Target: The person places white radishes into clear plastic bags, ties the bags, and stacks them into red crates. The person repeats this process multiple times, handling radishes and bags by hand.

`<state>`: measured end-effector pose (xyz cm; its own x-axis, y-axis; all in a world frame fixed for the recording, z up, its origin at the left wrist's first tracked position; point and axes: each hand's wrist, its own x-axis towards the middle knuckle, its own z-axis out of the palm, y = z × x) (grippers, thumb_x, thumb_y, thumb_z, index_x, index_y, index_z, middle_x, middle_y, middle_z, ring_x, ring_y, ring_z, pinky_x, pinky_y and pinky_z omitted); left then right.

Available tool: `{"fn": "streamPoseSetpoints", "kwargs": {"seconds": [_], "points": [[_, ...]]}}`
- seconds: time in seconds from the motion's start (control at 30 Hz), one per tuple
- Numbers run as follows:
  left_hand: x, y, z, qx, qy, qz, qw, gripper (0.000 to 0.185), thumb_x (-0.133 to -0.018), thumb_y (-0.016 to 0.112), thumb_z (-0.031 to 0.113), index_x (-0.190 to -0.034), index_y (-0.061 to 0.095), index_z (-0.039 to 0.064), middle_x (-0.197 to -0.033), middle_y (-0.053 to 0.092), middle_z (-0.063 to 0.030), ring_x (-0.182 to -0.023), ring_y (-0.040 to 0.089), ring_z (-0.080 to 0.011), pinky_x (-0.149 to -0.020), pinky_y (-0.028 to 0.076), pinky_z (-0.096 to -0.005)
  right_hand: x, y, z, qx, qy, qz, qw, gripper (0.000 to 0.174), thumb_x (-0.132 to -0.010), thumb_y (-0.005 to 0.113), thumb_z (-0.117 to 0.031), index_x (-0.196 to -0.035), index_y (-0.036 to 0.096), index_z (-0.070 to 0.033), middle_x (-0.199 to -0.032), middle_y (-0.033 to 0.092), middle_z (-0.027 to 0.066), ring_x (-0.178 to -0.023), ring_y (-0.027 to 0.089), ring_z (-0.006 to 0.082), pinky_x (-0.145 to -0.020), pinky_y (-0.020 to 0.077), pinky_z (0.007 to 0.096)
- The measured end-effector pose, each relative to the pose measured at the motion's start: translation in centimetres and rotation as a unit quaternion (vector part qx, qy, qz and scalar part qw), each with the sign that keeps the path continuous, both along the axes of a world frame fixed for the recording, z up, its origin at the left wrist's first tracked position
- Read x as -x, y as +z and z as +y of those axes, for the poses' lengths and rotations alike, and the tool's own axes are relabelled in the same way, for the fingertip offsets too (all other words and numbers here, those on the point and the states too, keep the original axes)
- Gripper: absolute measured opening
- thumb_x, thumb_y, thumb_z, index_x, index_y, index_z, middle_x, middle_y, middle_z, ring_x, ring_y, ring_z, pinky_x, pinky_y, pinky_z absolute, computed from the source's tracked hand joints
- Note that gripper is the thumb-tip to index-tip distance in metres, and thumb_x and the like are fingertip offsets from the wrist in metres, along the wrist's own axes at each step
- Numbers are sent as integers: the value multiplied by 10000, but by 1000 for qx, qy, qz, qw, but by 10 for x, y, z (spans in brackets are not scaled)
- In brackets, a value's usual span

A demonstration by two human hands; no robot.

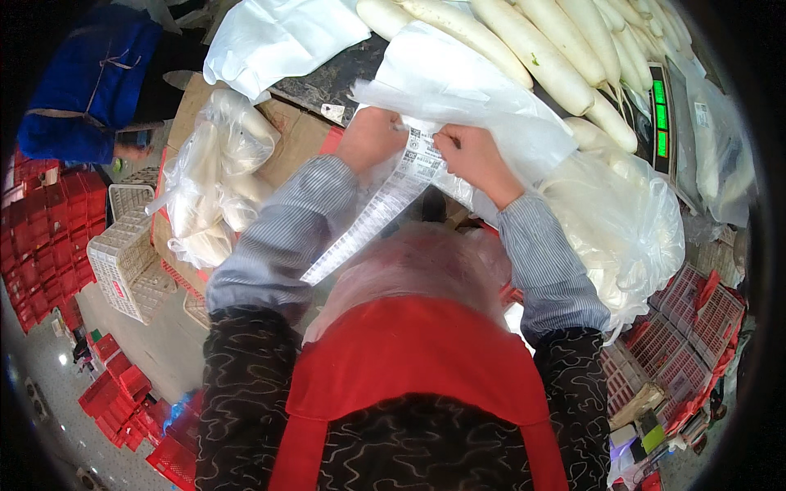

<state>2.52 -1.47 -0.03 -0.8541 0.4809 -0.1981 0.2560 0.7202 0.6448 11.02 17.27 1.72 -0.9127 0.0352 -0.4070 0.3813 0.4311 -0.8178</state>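
Observation:
A long strip of printed labels (381,205) hangs between my hands and trails down towards my left elbow. My left hand (374,138) is closed at the upper left of the strip, by the edge of a clear plastic bag (454,95). At the strip's right edge, the fingertips of my right hand (470,156) are pinched together; whether they hold a label, the strip or the bag cannot be told. The bag lies on the table edge, just above both hands. White radishes (528,49) are piled beyond it.
Bagged radishes (209,166) lie on cardboard at the left, and a larger filled bag (620,215) at the right. A scale with a lit display (660,116) stands at the right. A person in blue (92,80) is at the upper left. Crates (132,264) stand on the floor.

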Motion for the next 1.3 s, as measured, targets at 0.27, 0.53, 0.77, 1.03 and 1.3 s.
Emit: {"fn": "streamPoseSetpoints", "kwargs": {"seconds": [0.27,0.53,0.77,1.03,1.3], "points": [[-21,30,-81,41,-71,-205,975,125,-786,702,130,-818,678,12,-699,626,-50,-671,580,-120,-605,459,-293,-31,-8,31,-195,164,228,940,175,-792,731,-129,-784,584,-33,-853,572,142,-912,585,313,-771,471,412],[-49,62,-55,-154,-108,-248,950,310,-822,614,-14,-1120,680,38,-949,680,-29,-820,589,-93,-745,495,-262,-21,-8,55,-116,99,150,977,170,-912,582,-135,-969,626,20,-884,641,202,-814,608,374,-743,482,415],[-57,60,-13,-180,-194,-323,909,158,-883,598,-27,-1010,690,-3,-949,693,-27,-882,618,-93,-799,500,-255,-1,31,77,-126,101,89,983,204,-911,540,-150,-905,616,39,-794,629,169,-757,592,273,-713,473,383],[-56,45,-14,-197,-132,-266,935,98,-883,618,-2,-958,677,16,-899,678,-27,-840,614,-93,-771,495,-243,9,13,105,-88,61,48,993,172,-914,544,-138,-886,583,27,-731,577,85,-684,515,162,-661,446,336],[-70,51,-34,-235,23,-299,924,134,-887,598,22,-1014,635,-5,-956,654,-68,-904,605,-142,-825,500,-307,-11,45,50,-147,-4,319,936,231,-855,693,-209,-1031,640,-69,-970,667,124,-845,637,327,-760,515,413]]}}
